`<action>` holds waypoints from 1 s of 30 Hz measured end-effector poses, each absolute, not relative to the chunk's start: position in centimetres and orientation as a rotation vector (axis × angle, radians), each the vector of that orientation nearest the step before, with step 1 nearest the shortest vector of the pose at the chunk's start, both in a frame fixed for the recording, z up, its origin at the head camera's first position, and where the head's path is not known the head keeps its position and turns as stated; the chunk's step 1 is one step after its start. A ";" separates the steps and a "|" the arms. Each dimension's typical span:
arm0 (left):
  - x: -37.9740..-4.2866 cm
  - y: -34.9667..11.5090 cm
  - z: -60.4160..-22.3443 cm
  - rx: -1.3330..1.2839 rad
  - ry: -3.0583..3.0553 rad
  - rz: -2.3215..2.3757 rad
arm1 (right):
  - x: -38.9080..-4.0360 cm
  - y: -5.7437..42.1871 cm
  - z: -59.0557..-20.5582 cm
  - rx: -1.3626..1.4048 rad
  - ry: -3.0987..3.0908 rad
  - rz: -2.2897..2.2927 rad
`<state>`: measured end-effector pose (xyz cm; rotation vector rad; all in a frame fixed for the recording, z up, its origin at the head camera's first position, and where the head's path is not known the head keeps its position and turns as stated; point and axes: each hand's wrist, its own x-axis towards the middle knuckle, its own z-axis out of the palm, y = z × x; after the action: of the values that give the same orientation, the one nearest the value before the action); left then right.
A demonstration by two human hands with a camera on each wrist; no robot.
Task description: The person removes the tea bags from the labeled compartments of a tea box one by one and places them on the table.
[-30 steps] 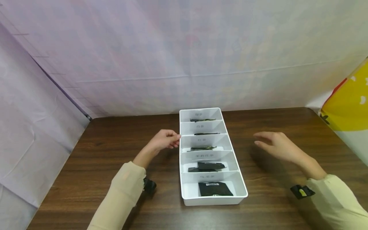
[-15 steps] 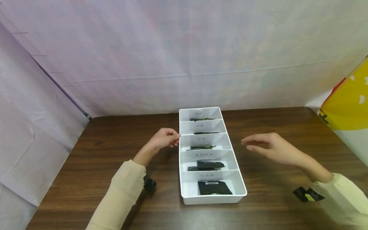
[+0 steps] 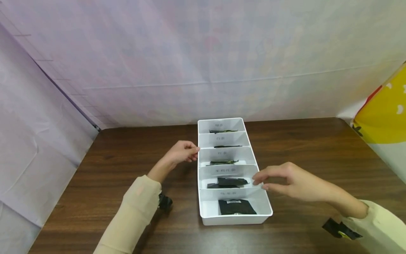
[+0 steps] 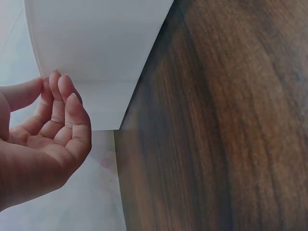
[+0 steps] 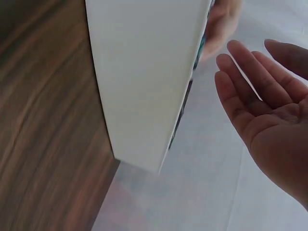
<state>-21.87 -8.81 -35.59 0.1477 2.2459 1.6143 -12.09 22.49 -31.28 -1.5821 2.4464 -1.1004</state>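
Observation:
A white compartment box (image 3: 233,221) stands lengthwise on the table, its dividers marked with dark writing. Flat black sachets lie in its compartments, among them one with a white label (image 3: 238,207) in the nearest and a small pile (image 3: 232,182) in the second nearest. My left hand (image 3: 182,153) pinches the box's left rim between thumb and fingertips; the left wrist view shows the thumb at the edge and the curled fingers (image 4: 60,113) along the outer wall. My right hand (image 3: 290,180) hovers at the right rim, fingertips over the second-nearest compartment, thumb and fingers apart and holding nothing.
Below the box is a dark brown wooden table (image 3: 133,151). Pale cloth (image 3: 152,63) hangs behind it and along the left, with a yellow patterned cloth (image 3: 385,113) at the right. Black straps (image 3: 340,228) sit at the sleeve cuffs.
My right hand has moved left and toward me, from over the bare table to the box's right rim. The left hand has stayed at the left rim.

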 end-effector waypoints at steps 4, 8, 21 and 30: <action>-21.8 -8.8 -35.5 0.149 2.257 1.604 | -11.4 21.8 -31.8 -1.617 2.368 -1.107; -21.9 -8.8 -35.5 0.149 2.257 1.599 | -10.6 21.1 -32.4 -1.632 2.328 -1.105; -22.0 -8.8 -35.7 0.150 2.268 1.582 | -9.3 20.5 -34.1 -1.665 2.384 -0.994; -21.9 -8.7 -35.6 0.137 2.275 1.575 | -9.4 20.6 -34.7 -1.690 2.334 -1.080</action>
<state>-21.92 -8.72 -35.64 0.1372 2.2747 1.5754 -9.44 20.63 -34.69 -1.6903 2.3343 -1.0799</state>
